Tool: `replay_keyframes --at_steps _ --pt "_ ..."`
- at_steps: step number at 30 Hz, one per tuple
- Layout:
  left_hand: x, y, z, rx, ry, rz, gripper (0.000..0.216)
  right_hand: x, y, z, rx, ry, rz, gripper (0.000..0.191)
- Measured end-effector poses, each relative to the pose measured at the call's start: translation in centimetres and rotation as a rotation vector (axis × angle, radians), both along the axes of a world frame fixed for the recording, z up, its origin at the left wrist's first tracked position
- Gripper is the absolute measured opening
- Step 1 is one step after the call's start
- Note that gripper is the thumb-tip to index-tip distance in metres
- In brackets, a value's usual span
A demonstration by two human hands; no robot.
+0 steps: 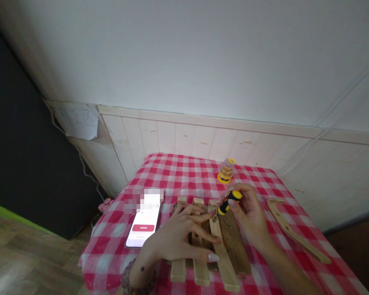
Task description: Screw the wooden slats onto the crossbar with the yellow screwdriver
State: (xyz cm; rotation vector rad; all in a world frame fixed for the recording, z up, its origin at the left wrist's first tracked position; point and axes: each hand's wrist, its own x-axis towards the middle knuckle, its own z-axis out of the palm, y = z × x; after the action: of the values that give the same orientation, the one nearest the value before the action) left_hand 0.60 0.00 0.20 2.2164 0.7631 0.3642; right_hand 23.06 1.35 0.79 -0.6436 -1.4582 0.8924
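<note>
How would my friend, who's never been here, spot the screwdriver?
Find the red and white checked cloth. In its nearer half, the right hand holds the screwdriver, tilted over a wooden slat. The clear case behind has yellow parts too, but it stands on the cloth; the screwdriver is hand-held, with a black and yellow handle.

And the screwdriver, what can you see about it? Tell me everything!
The screwdriver has a black handle with yellow at the top and lower down, plastic by its look. The right hand grips it at a slant, its lower end pointing down and left at a wooden strip under the left hand. The tip is too small to make out.
</note>
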Motion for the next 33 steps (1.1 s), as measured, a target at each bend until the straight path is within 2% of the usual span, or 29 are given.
replay_keyframes --at_steps 7,13,21,27,33 --pt "0.0 0.1 -0.1 0.015 0.007 -0.011 0.042 -0.3 -0.2 -0.1 -0.078 0.051 0.097 0.018" --pt "0.0 0.1 0.0 0.016 -0.004 -0.004 0.041 -0.1 0.0 -0.6 -0.107 0.007 0.086 0.024" --pt "0.0 0.2 -0.1 0.011 -0.005 -0.014 0.041 -0.4 0.1 -0.6 -0.158 0.063 0.150 0.021" --pt "0.0 0.0 -0.1 0.025 -0.001 0.018 0.056 -0.2 0.0 -1.0 -0.190 0.059 0.157 0.022" --pt "0.1 0.0 0.0 0.030 -0.007 0.001 0.049 -0.1 -0.1 -1.1 -0.190 0.028 0.155 0.025"
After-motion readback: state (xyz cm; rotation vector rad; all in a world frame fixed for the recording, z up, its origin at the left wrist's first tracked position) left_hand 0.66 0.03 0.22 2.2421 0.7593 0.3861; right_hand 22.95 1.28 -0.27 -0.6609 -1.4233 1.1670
